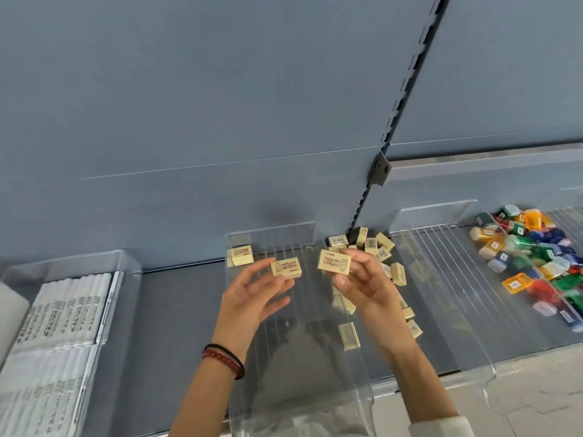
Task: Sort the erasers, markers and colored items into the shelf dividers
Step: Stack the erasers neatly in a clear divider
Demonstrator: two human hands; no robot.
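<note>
Left hand (252, 298) is pinching a cream eraser (286, 269), right hand (362, 288) is gripping a second eraser (334, 261) — both hovering over the clear divider (271, 236); best laying them flat beside the corner eraser (242, 255), far left.

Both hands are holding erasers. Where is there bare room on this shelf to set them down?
Free: most of the middle clear ribbed tray, with only one beige eraser at its back left; the dark grey shelf strip between that tray and the white marker bin; the right clear tray between the beige eraser pile and the coloured cases. Crowded: both piles.
</note>
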